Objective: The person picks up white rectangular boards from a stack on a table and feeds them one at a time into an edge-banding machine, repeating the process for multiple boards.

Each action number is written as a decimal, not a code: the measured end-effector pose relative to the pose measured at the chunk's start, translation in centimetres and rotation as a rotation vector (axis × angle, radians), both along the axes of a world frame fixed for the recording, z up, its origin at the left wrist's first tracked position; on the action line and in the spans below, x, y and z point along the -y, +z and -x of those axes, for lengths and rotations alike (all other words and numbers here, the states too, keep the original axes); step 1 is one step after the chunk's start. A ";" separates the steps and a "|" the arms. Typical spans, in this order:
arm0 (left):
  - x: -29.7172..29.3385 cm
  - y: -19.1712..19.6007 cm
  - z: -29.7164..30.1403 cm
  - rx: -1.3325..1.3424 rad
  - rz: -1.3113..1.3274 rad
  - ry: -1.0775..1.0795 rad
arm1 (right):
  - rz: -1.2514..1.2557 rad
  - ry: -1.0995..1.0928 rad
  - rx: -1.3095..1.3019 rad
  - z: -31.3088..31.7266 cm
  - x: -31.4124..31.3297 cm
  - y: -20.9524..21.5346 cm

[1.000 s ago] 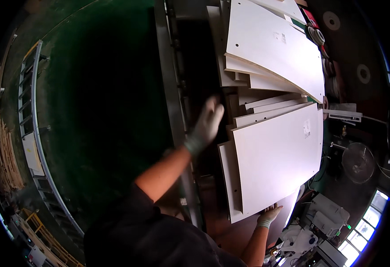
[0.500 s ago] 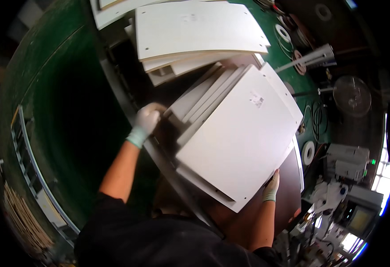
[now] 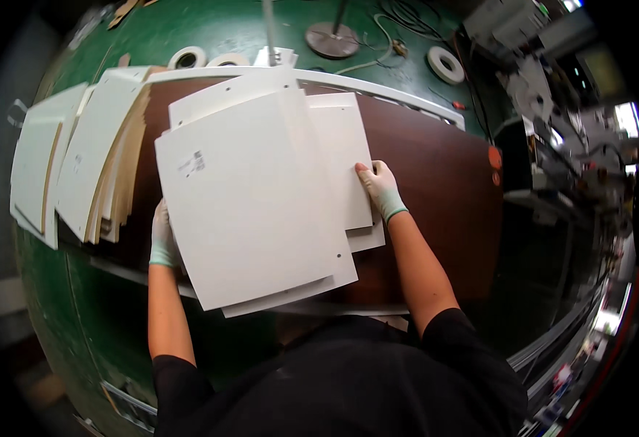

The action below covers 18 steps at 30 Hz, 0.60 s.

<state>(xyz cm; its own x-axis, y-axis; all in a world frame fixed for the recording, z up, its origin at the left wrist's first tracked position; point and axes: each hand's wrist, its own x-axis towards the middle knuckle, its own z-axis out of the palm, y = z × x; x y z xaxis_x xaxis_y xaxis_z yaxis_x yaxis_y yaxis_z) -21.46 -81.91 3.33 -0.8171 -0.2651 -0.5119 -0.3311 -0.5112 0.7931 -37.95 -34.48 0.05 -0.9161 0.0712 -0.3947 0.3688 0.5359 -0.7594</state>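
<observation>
A loose stack of white panels lies in the middle, its boards fanned unevenly. The top panel has a small printed label and holes near its corners. At the stack's left edge is my left hand, in a pale glove with a green cuff; its fingers are partly hidden behind the edge. My right hand, gloved likewise, grips the right edge of a lower white panel, the thumb on its upper face and the fingers curled at the edge.
Under the stack is a dark brown tabletop with a white rail along its far side. More white panels lean in a fanned pile at the left. Tape rolls and a round stand base are on the green floor beyond.
My view has turned, shifting the panel pile to the left. My left hand, apart from the stack before, is now at its left edge; my right hand is at a lower panel's edge.
</observation>
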 end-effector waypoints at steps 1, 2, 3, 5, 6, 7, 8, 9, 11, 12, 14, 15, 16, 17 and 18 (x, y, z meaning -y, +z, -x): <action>-3.3 1.9 0.3 0.014 -0.001 -0.032 | 0.013 -0.039 0.011 -0.4 -1.8 0.6; -6.6 3.6 0.7 0.028 -0.004 -0.067 | 0.047 -0.060 0.031 -1.1 -3.7 0.9; -9.3 4.7 0.8 0.091 -0.050 -0.053 | 0.053 -0.083 0.031 -1.7 -6.2 0.8; -14.0 4.5 0.8 0.152 -0.096 -0.052 | 0.060 -0.123 0.021 -3.0 -11.0 0.9; -15.8 2.7 0.4 0.100 0.007 -0.101 | 0.065 -0.150 0.018 -3.6 -14.0 0.6; -18.2 1.9 0.3 0.091 0.034 -0.117 | 0.058 -0.170 -0.001 -3.8 -17.0 0.5; -20.5 1.2 0.0 0.081 0.063 -0.129 | 0.054 -0.186 -0.022 -4.0 -19.8 0.3; -22.8 0.5 -0.3 0.072 0.092 -0.141 | 0.050 -0.201 -0.043 -4.1 -22.6 0.2; -27.4 -0.6 -0.7 0.043 0.263 -0.178 | 0.029 -0.202 -0.079 -4.0 -28.0 -0.1; -30.2 -1.1 -0.9 0.042 0.318 -0.178 | 0.022 -0.203 -0.088 -3.8 -30.9 -0.2; -35.7 -1.7 -1.1 0.050 0.390 -0.174 | -0.005 -0.196 -0.136 -3.4 -36.7 -0.4; -38.1 -2.1 -1.2 0.042 0.432 -0.186 | -0.002 -0.196 -0.141 -3.2 -39.3 -0.5; -40.3 -2.8 -1.1 0.034 0.439 -0.196 | 0.015 -0.199 -0.139 -2.8 -41.6 -0.4; -42.4 -3.1 -1.1 0.025 0.432 -0.205 | 0.026 -0.201 -0.144 -2.4 -43.8 -0.2; -44.2 -3.4 -1.2 0.021 0.410 -0.212 | 0.034 -0.204 -0.147 -2.1 -45.7 -0.2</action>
